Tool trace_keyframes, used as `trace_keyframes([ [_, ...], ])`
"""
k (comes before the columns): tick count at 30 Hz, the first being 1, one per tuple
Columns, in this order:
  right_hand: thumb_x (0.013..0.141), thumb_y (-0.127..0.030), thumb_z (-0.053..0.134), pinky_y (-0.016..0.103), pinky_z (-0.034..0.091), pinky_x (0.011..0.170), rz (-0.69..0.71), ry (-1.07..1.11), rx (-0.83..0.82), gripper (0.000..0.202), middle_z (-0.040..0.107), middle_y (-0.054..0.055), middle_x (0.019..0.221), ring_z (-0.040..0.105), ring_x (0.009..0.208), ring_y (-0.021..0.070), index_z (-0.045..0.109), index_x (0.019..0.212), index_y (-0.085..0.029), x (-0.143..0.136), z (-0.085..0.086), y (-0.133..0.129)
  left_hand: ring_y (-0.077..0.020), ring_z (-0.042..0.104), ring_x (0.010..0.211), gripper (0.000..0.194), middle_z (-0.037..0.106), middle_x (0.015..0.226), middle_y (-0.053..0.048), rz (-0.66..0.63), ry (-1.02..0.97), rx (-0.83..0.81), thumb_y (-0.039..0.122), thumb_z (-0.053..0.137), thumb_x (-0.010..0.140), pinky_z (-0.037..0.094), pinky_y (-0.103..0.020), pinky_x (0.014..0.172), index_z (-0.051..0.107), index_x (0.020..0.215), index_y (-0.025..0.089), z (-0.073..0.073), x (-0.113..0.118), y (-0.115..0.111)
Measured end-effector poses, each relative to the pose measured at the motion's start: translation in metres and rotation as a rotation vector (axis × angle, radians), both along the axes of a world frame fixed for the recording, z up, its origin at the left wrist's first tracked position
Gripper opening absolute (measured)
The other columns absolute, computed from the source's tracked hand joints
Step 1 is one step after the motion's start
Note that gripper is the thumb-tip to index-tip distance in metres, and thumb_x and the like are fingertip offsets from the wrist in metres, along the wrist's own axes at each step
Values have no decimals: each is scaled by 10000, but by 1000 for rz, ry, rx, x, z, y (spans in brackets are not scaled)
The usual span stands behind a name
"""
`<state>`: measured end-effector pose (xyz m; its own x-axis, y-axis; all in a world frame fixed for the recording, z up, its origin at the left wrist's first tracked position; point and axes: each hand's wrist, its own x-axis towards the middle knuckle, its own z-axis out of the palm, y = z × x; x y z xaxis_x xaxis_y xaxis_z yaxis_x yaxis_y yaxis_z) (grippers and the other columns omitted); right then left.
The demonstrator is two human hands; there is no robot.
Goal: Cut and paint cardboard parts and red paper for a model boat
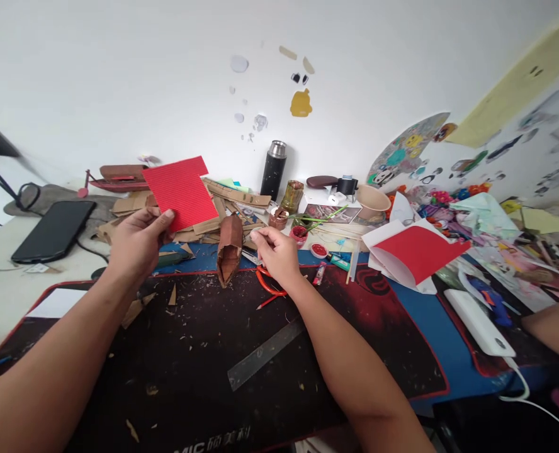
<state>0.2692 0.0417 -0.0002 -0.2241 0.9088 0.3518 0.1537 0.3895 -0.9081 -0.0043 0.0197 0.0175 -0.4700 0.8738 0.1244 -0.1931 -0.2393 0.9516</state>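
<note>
My left hand (140, 236) pinches a sheet of red corrugated paper (182, 195) between thumb and fingers. The sheet is held up off the table, with a notch cut at its upper right corner. My right hand (277, 250) is closed in a pinch above a pair of scissors (266, 286) with orange-red handles; whatever its fingertips hold, if anything, is too small to make out. Between my hands stands a brown cardboard boat hull (230, 248), open side towards me. A red pencil (271, 302) and a clear ruler (265, 355) lie nearer on the black mat (189, 390).
Cardboard scraps (232, 192) are heaped at the back. A black thermos (274, 173), a glass jar (292, 196) and a red paint pot (299, 234) stand by the wall. At right are red paper (414, 248), a white power bank (480, 322) and another person's arm (556, 327). A phone (55, 229) lies left.
</note>
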Motion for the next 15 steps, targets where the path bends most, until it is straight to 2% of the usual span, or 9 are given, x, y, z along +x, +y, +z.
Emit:
trace_keyframes([
  [4,1035,-533,643,249,433,570,-23,34,-43,329,584,-68,593,532,499,127,709,944,-224,3,12,1,-77,515,473,441,621,591,45,-24,-8,-6,388,1021,574,382,-204,463,652,704,186,-1,2,-1],
  [6,1047,-533,638,252,438,594,9,-69,-37,335,624,-55,631,568,533,132,733,979,-219,12,23,-1,-79,512,478,421,608,573,47,-34,-8,-5,382,1010,594,375,-203,465,654,701,186,-2,2,-1],
  [11,1020,-466,756,288,460,744,77,-692,26,276,810,33,916,731,814,194,805,1141,-222,41,47,-15,-84,500,485,429,583,559,56,-59,1,-5,387,996,609,374,-212,477,623,700,196,-2,5,-1],
  [15,1010,-483,782,330,483,824,154,-1075,50,437,819,111,1184,762,1033,275,755,1347,-206,54,54,-28,-92,505,495,398,600,562,45,-86,43,-23,415,964,670,382,-224,500,641,731,191,-2,9,-4],
])
